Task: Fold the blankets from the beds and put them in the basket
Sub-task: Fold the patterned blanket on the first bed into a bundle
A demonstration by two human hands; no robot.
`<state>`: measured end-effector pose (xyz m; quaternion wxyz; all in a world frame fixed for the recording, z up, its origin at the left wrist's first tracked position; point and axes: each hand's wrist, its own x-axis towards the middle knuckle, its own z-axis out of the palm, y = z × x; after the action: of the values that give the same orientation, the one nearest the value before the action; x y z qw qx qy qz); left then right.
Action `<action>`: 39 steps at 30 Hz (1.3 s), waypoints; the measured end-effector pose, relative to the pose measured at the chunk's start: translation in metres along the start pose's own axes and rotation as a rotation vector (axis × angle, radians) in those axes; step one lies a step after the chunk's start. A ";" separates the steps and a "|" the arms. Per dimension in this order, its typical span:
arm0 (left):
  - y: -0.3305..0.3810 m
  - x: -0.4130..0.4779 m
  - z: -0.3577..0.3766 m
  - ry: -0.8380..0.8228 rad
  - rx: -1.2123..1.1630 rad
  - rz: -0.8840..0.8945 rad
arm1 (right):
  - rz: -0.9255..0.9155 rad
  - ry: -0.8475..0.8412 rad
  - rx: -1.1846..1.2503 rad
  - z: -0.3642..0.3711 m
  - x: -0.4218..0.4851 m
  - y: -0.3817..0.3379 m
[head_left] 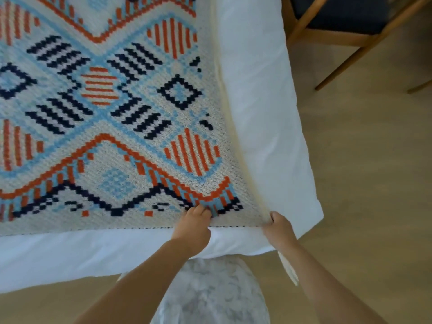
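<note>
Pinched the blanket (117,113), spread flat over the bed (257,90), at the bed's near corner with right hand (279,226) and just inward along the hem with left hand (192,226). Likely needed an even lift, hem taut, corners matched squarely.

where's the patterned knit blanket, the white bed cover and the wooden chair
cream knitted blanket with orange, navy and light-blue pattern (112,141): head view, middle of its top face.
white bed cover (257,90): head view, bare strip right of the blanket.
wooden chair with dark seat (332,38): head view, its front wooden rail.
</note>
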<state>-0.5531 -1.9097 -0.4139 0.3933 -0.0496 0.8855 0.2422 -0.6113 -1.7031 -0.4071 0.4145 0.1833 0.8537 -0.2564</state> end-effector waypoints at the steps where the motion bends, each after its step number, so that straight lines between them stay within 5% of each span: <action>1: 0.000 0.000 -0.003 0.005 -0.064 -0.017 | -0.014 -0.027 -0.011 0.001 0.000 -0.004; 9: 0.025 0.016 -0.030 0.040 -0.429 -0.143 | -0.198 -0.080 0.240 -0.012 0.013 -0.088; 19: 0.036 0.011 -0.044 0.231 -0.764 -0.325 | -0.284 -0.198 0.222 0.009 0.003 -0.159; 30: -0.068 -0.057 -0.062 0.539 -0.876 -0.421 | -0.374 -0.150 0.238 0.100 -0.066 -0.224; 39: -0.245 -0.170 -0.095 0.651 -0.714 -0.495 | -0.497 -0.146 0.189 0.214 -0.154 -0.327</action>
<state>-0.4319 -2.1866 -0.3327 0.1029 -0.4596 0.7861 0.4004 -0.5612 -2.1068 -0.3021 0.3806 -0.0128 0.8127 -0.4411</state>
